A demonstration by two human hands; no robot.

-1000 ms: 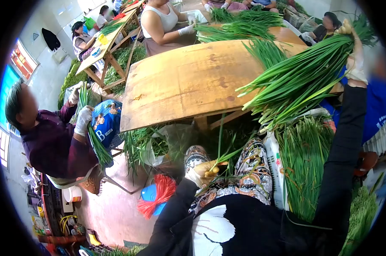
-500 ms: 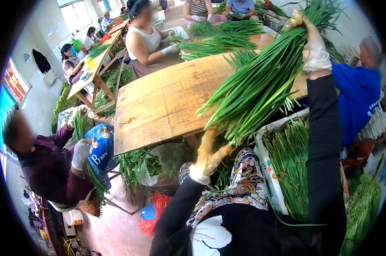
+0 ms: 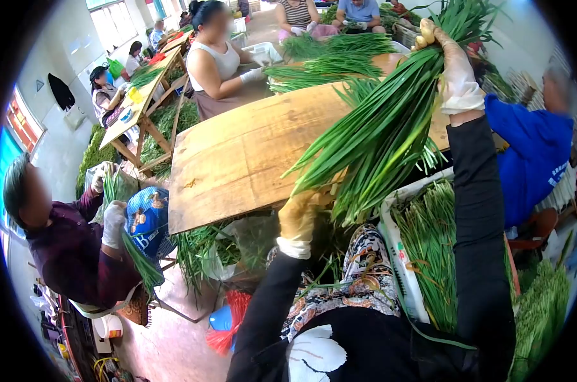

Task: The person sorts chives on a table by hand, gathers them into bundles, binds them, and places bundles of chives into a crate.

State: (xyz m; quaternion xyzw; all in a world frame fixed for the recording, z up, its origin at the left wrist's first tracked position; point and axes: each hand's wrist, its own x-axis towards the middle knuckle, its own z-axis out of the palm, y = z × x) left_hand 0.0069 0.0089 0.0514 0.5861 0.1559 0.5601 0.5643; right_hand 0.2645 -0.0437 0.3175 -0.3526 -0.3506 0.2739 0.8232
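A large bunch of long green stalks (image 3: pixel 390 127) hangs slanting over the right part of the wooden table (image 3: pixel 250 149). My right hand (image 3: pixel 442 54), gloved and raised at the upper right, is closed round the bunch near its top. The long green ends fan down and to the left. Below them, at the table's near edge, is my left hand (image 3: pixel 301 216) in a yellowish glove. Its fingers go behind the lower ends of the stalks, so I cannot make out what they hold.
A white crate (image 3: pixel 406 274) of green stalks stands right of my knees. A person in purple (image 3: pixel 84 242) sits left, one in blue (image 3: pixel 527 153) right, another in a white top (image 3: pixel 221 63) beyond the table. Red strands (image 3: pixel 236 312) lie by a blue object below left.
The bunch in my right hand has moved left and lower over the table. My left hand has gone from my lap up to the bunch's lower ends.
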